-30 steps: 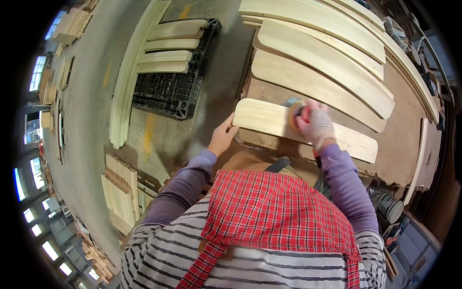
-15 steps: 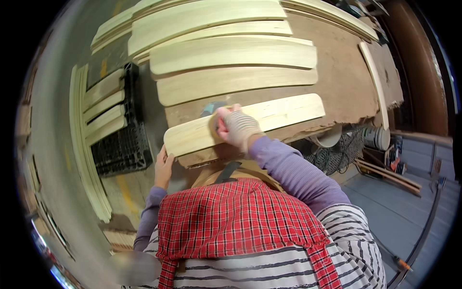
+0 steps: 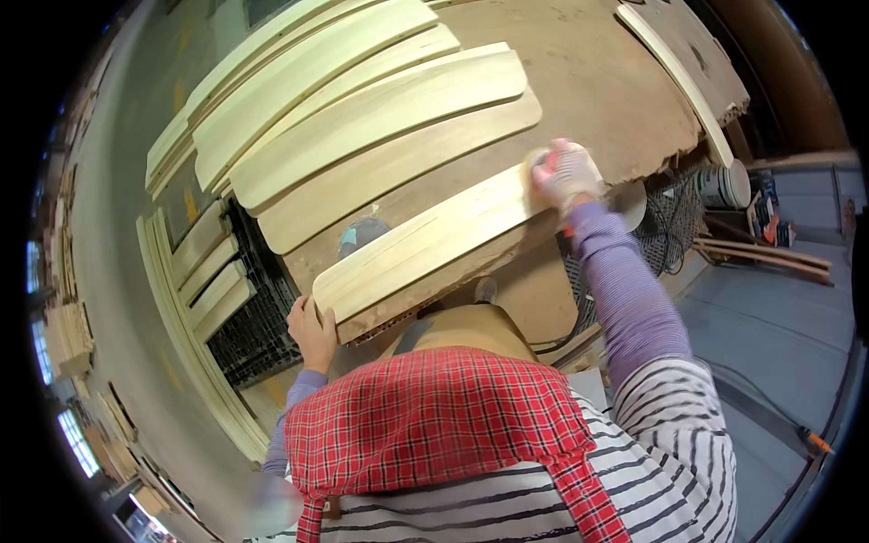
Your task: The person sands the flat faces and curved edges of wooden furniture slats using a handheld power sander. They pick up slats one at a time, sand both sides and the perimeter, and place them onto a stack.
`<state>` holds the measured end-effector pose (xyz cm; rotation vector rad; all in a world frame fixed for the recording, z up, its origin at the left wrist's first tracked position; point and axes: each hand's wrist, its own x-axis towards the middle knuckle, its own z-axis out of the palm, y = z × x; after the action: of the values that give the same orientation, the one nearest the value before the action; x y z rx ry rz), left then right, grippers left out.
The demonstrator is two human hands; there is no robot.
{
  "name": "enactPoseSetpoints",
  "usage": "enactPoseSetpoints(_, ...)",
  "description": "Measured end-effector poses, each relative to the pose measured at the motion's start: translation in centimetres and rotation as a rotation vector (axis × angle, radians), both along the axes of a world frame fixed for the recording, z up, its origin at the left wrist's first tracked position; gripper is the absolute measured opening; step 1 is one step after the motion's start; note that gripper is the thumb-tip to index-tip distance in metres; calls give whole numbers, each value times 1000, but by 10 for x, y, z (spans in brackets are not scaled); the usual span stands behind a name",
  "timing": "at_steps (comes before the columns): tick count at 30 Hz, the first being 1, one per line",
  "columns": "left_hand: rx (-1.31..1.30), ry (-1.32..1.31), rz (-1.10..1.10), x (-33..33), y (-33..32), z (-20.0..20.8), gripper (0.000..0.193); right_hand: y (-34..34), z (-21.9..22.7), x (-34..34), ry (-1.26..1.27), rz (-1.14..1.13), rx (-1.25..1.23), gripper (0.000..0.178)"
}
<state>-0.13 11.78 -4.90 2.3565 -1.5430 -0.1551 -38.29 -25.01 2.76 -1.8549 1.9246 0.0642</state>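
A pale wooden board (image 3: 434,237) with rounded corners lies along the near edge of the worktable. My left hand (image 3: 314,331) grips its near left end, fingertips against the end. Toward the far right end, my right hand (image 3: 568,176), in a light striped glove, presses down on the board's face. Under its fingers is a tan pad (image 3: 528,181), apparently a sanding pad, mostly covered by the hand. Just beyond the board's left part, a dark grey round piece with a light blue patch (image 3: 360,237) lies on the table.
Several similar boards (image 3: 389,122) lie overlapped farther back on the brown worktable (image 3: 597,86). A narrow strip (image 3: 674,77) lies at the right. On the left, a black pallet (image 3: 258,335) and long strips (image 3: 195,339) rest low. A white bucket (image 3: 724,184) stands right of the table.
My right hand has slid the tan pad along the board from its middle to near the right end. The view has turned, so the board appears more slanted. My left hand stays at the left end.
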Motion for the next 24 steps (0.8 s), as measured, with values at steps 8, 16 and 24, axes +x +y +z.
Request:
enactPoseSetpoints(8, -262, 214, -76, -77, -157, -26, 21, 108, -3, 105, -339, 420, 101, 24)
enactPoseSetpoints(16, -142, 90, -202, -123, -182, -23, 14, -27, 5, -70, 138, -134, -197, 36)
enactPoseSetpoints(24, -76, 63, -209, -121, -181, -23, 15, 12, 2, 51, 1, 514, 123, 34)
